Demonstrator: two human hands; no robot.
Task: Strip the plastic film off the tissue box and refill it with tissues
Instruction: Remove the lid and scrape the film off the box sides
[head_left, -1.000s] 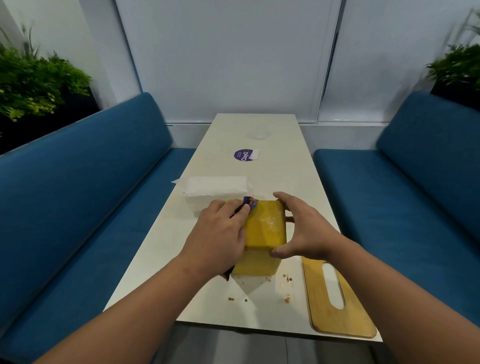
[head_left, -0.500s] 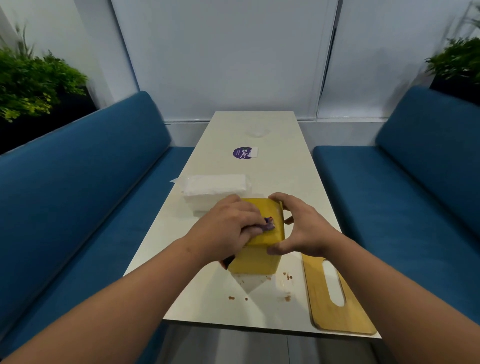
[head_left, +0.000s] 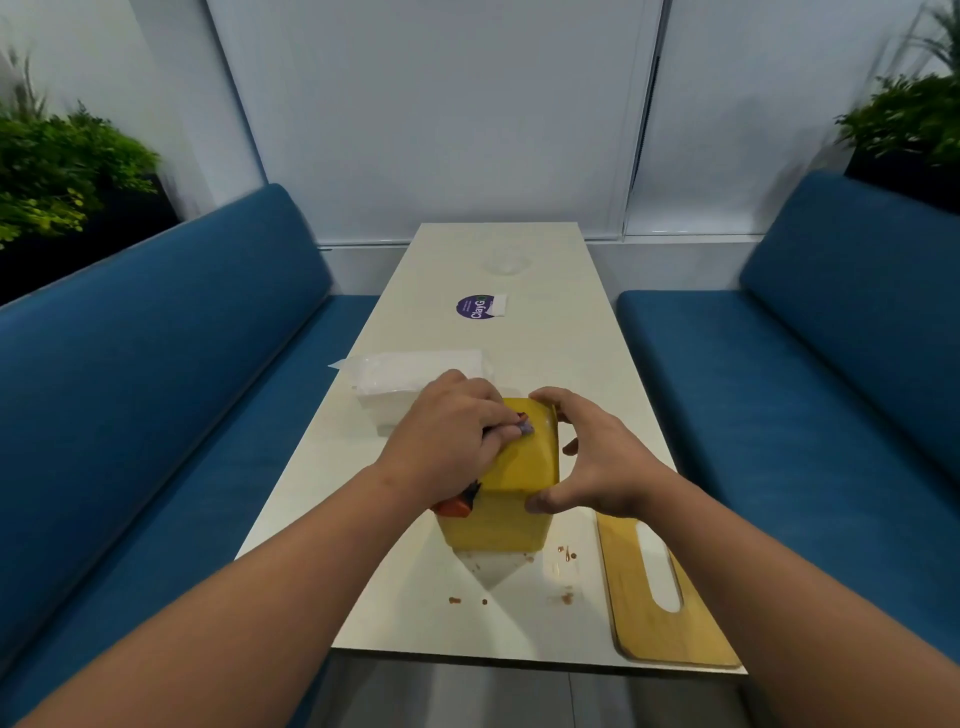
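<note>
A yellow tissue box (head_left: 511, 499) stands on the white table (head_left: 582, 374), tilted up on its near end. My right hand (head_left: 592, 462) grips its right side, thumb on the near corner and fingers over the far edge. My left hand (head_left: 452, 436) lies on the box's top left and holds a small tool with an orange and dark handle (head_left: 457, 503), whose purple tip (head_left: 523, 427) touches the top face. A clear-wrapped pack of white tissues (head_left: 400, 382) lies just beyond the box, partly hidden by my left hand.
A wooden lid with a long slot (head_left: 670, 613) lies at the table's near right corner. Small brown crumbs (head_left: 563, 597) dot the table in front of the box. A purple round sticker (head_left: 475, 307) sits farther up. Blue benches flank the table on both sides.
My left hand has drawn the tool's tip from the box's far edge toward the near side of the top face. The box has tipped up a little in my right hand.
</note>
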